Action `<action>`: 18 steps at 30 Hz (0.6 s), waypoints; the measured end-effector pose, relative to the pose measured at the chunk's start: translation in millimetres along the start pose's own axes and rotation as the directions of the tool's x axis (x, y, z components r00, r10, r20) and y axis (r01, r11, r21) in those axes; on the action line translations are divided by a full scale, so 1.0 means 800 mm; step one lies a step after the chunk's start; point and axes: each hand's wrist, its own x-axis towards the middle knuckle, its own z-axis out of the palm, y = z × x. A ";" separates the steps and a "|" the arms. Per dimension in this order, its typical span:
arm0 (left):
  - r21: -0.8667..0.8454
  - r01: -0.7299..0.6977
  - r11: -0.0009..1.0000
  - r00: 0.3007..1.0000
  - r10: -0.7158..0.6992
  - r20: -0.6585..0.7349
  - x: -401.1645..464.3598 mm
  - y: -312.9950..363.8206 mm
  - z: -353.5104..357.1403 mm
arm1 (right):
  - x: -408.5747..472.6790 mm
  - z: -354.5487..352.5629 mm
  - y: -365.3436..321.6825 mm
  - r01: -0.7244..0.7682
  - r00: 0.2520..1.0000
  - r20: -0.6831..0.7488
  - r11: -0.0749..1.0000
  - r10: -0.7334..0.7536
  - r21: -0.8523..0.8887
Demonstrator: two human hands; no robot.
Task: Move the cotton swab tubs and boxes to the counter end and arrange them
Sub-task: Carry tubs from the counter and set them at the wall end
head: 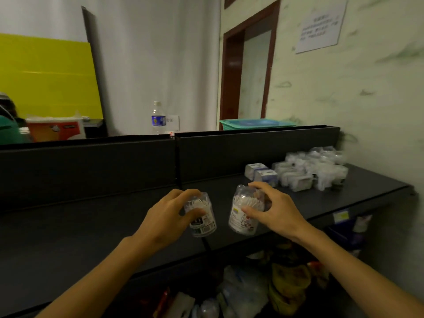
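Two swab tubs: left hand (164, 216) grips one (203, 220), right hand (276, 210) another (243, 214) (fingers curled). Best carried upright to the pile (314, 171), set beside it.

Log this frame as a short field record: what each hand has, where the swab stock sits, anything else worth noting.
left hand: grips a clear swab tub with a barcode label
right hand: grips a second swab tub with a cartoon label
counter: black, with a raised back panel
counter end: pile of clear tubs by the wall, two small boxes beside it
behind panel: water bottle, green tray
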 end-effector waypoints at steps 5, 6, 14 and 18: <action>-0.016 -0.049 0.999 0.998 0.050 0.043 0.064 0.066 0.069 | -0.017 -0.093 0.069 -0.075 0.995 -0.066 0.995 0.071 -0.063; -0.019 -0.063 0.998 0.997 0.064 0.054 0.075 0.077 0.082 | -0.020 -0.110 0.081 -0.083 0.993 -0.085 0.994 0.076 -0.076; -0.050 -0.180 0.982 0.972 0.185 0.147 0.155 0.141 0.162 | -0.034 -0.210 0.154 -0.181 0.967 -0.206 0.975 0.152 -0.129; -0.065 -0.220 0.973 0.961 0.227 0.155 0.193 0.165 0.196 | -0.029 -0.249 0.187 -0.208 0.952 -0.258 0.965 0.163 -0.159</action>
